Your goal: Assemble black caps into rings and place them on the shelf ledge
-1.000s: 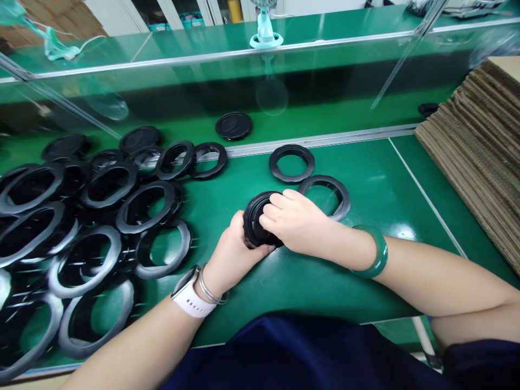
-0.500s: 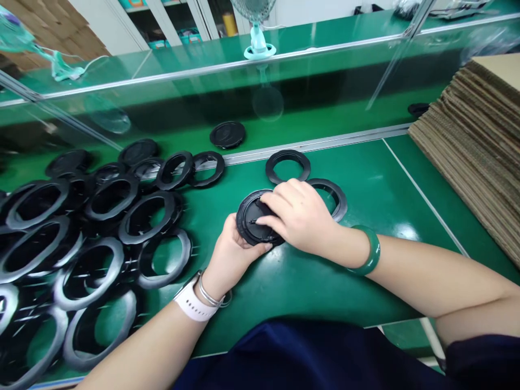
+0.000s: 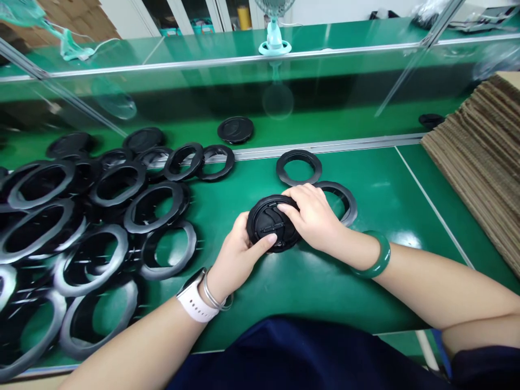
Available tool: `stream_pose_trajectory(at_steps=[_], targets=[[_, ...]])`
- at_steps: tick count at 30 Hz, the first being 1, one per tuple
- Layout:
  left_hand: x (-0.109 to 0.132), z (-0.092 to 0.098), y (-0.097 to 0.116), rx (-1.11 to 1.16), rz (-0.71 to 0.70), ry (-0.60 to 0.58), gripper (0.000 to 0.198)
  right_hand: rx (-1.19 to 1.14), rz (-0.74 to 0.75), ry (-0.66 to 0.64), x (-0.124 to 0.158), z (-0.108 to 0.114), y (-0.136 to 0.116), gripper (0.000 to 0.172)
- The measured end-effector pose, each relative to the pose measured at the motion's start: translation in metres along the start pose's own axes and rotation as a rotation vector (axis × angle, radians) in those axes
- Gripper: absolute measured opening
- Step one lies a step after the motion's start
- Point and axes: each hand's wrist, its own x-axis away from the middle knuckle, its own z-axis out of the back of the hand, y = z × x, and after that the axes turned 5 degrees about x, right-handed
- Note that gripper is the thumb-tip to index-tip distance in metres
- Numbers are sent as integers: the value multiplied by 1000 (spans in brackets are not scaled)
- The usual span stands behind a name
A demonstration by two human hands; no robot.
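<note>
One dark-blue shirt (image 3: 309,357) fills the bottom centre of the frame. Above it, a white-strapped watch (image 3: 197,303) circles the left wrist, a green bangle (image 3: 377,254) the right. The left hand (image 3: 238,249) is curled round the left side of a black disc (image 3: 264,214), thumb pressed on its face. The right hand (image 3: 317,219) is partly closed on the disc's right edge, thumb on the face. The disc is at frame centre, over the green table (image 3: 325,292); whether it touches is unclear. Overlapping black rings (image 3: 144,226) crowd the left; two more, a near ring (image 3: 352,208) and a far ring (image 3: 281,168), lie right of centre. Cardboard (image 3: 475,146) is stacked at right. Farther up are a lid (image 3: 235,130) and, top centre, a fan (image 3: 274,43).
</note>
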Motion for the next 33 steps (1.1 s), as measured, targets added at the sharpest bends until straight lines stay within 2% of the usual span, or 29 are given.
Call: stream_pose_trajectory(at_steps=[5,15,24,28,33], targets=[[-3,2,-3,-178,-52,28,45,-158,-26,17,1,-3,0,11],[-1,0,4,-268,-69,35,44,-326,-33,87,-2,-9,4,17],[-2,1,5,-287,-52,28,42,-236,-54,74,-1,-7,0,14],[-2,2,5,-300,-55,52,41,-218,15,-8,-1,-2,0,11],[-3,4,5,-252,-65,78,42,-356,18,-182,1,4,-1,44]])
